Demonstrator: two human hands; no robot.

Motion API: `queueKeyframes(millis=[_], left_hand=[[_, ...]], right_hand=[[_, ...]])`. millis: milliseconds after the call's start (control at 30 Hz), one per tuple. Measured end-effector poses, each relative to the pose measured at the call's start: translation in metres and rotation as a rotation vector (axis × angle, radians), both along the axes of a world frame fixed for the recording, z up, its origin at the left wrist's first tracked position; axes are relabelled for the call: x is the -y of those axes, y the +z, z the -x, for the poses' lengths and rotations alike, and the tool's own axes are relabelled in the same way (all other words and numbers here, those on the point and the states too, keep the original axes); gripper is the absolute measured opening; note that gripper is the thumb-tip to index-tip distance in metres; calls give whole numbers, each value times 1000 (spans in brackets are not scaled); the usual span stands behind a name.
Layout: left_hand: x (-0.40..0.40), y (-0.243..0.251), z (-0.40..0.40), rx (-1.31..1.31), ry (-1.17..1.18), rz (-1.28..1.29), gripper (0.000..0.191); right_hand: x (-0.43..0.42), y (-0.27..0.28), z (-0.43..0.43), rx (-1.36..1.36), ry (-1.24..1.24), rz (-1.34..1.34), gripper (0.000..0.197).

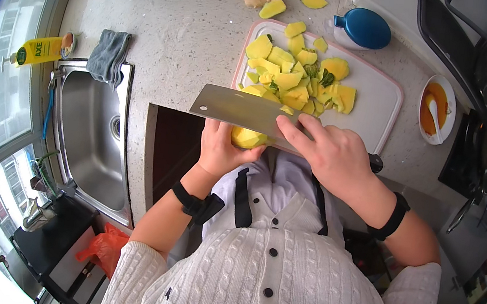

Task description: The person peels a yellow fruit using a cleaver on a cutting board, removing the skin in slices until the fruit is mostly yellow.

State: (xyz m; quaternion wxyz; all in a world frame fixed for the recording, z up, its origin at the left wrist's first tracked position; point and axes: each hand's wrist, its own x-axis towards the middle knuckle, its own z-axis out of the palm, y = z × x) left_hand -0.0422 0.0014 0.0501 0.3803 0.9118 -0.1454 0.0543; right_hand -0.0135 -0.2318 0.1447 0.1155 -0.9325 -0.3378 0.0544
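My right hand (333,157) grips a cleaver (240,107) by its dark handle, with two fingers laid on the blade. The wide blade lies flat-side up above the near edge of a white cutting board (369,90) with a pink rim. Just below the blade, my left hand (225,149) holds a piece of yellow-fleshed vegetable (247,138), partly hidden by the blade and fingers. A heap of cut yellow pieces (297,82), some with green rind or stem bits, covers the board's left and middle. A small yellow bit sticks to the blade.
A steel sink (91,140) with a grey cloth (108,56) on its rim is at left, beside a yellow dish soap bottle (43,50). A blue-lidded container (367,28) stands behind the board. At right is a bowl of reddish-brown sauce (450,94) with a white spoon (434,114).
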Motion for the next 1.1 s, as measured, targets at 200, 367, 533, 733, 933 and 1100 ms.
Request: queueKeyframes(millis=[200,367,533,733,933,1100], left_hand=[[0,-3,-2,28,-17,29,69],[-1,-2,-4,55,-9,-5,67],[3,2,-6,53,29,-43,68],[6,10,-10,54,-28,-92,76],[6,6,-8,57,-21,-57,84],[10,11,-3,-143,74,-18,98]], right_hand=[[-1,4,-4,76,72,50,44],[-1,4,-4,53,82,32,45],[-13,5,-10,21,62,101,45],[-31,-31,-41,-60,-21,136,37],[-25,-47,-45,-271,-247,-175,41],[-8,-28,-29,-309,-318,-301,43]])
